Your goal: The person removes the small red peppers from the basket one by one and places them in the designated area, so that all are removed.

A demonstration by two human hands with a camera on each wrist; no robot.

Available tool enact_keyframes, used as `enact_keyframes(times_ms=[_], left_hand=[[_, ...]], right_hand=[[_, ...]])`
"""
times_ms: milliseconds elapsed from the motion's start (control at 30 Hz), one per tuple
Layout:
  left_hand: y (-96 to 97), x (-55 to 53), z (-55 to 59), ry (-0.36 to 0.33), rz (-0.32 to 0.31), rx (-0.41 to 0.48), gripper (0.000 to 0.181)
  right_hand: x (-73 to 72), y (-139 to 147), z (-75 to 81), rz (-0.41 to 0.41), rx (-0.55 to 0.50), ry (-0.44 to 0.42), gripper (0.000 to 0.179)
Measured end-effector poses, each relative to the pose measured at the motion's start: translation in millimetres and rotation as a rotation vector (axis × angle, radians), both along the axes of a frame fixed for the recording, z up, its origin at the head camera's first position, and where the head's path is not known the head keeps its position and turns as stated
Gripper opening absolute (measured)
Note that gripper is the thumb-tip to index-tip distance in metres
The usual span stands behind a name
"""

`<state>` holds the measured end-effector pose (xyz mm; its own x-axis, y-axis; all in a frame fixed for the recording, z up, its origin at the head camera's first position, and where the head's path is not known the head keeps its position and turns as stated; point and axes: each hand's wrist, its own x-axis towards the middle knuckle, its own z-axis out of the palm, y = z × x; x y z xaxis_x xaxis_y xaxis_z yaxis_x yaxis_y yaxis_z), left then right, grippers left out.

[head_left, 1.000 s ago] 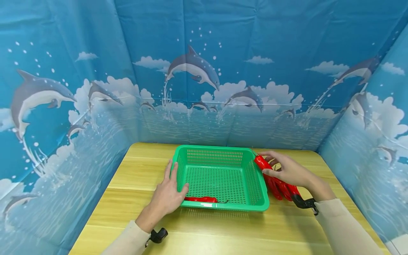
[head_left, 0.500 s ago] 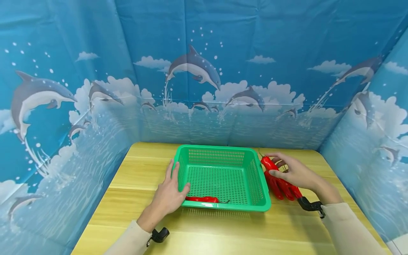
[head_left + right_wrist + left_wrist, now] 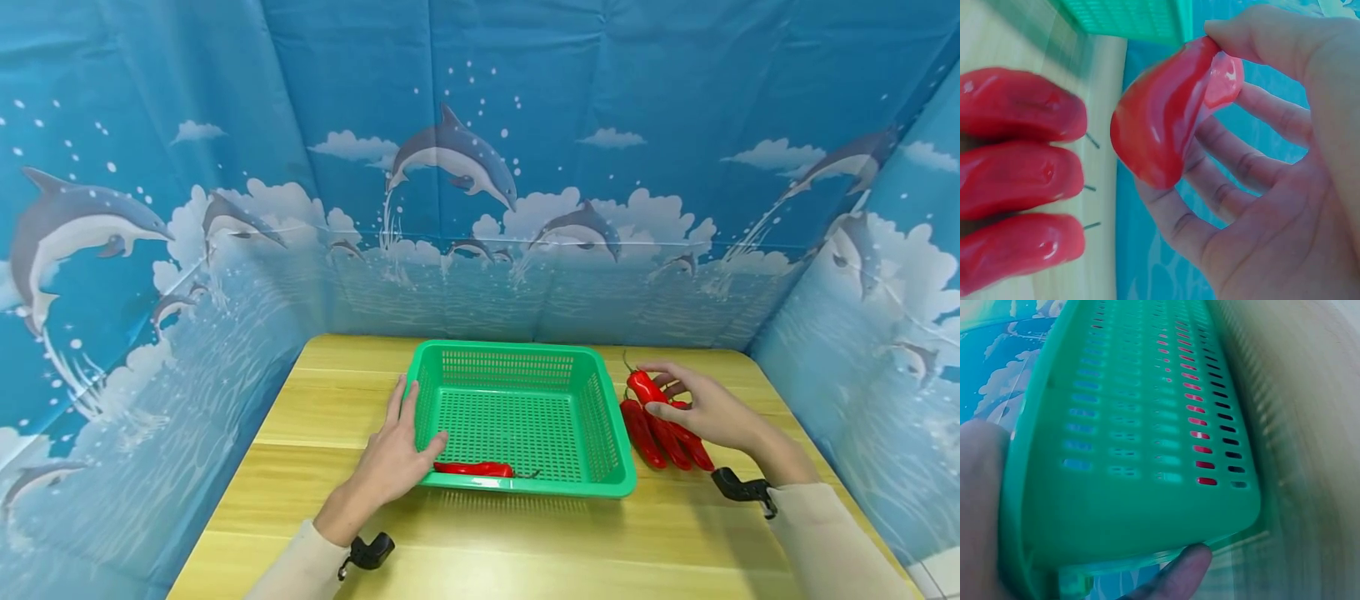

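Observation:
A green plastic basket (image 3: 517,487) with slotted walls stands on the table. My left hand (image 3: 393,454) grips its left side, thumb over the rim; in the left wrist view a fingertip (image 3: 1191,565) touches the outer wall near a corner. One red chili pepper (image 3: 474,469) lies inside along the near wall. My right hand (image 3: 708,408), right of the basket, pinches another red chili pepper (image 3: 1166,112) between thumb and fingers. That pepper is raised over several more red chili peppers (image 3: 643,433), which lie side by side with stems pointing away.
The yellow wood-grain table (image 3: 300,492) ends at a blue dolphin-print curtain (image 3: 480,283) at the back and sides. A black wrist camera (image 3: 738,485) sits on the right wrist, another black camera (image 3: 371,550) on the left.
My right hand has moved to the right, away from the basket rim, with the chili pepper in its fingers. More of the peppers beneath now shows. The left hand stays on the basket.

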<state>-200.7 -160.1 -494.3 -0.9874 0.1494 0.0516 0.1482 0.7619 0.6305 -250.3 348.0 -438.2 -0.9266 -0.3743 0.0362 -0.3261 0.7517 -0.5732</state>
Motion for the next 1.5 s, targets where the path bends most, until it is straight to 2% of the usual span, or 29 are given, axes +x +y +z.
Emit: enact_keyframes(times_ms=[200, 500, 667, 867, 1167, 1500], left_hand=[[-4.4, 1.0, 3.1, -0.022, -0.028, 0.01, 0.11], [-18.3, 6.2, -0.8, -0.041, -0.082, 0.086, 0.123], [-25.9, 7.6, -3.7, -0.093, -0.12, 0.138, 0.123], [-28.9, 7.0, -5.6, -0.137, -0.132, 0.156, 0.123], [-28.7, 6.2, -5.1, -0.146, -0.142, 0.18, 0.123], [-28.5, 6.5, -5.8, -0.157, -0.147, 0.202, 0.122]], right_hand=[[0.2, 13, -8.6, -0.016, -0.007, -0.012, 0.066], [-1.1, 34, -23.0, -0.054, 0.007, -0.001, 0.066], [-1.7, 47, -28.5, -0.076, 0.002, -0.021, 0.068], [-1.8, 61, -35.0, -0.128, 0.004, -0.051, 0.071], [-2.7, 79, -46.9, -0.151, 0.013, -0.036, 0.071], [-3.0, 88, -58.7, -0.178, 0.016, -0.059, 0.072]])
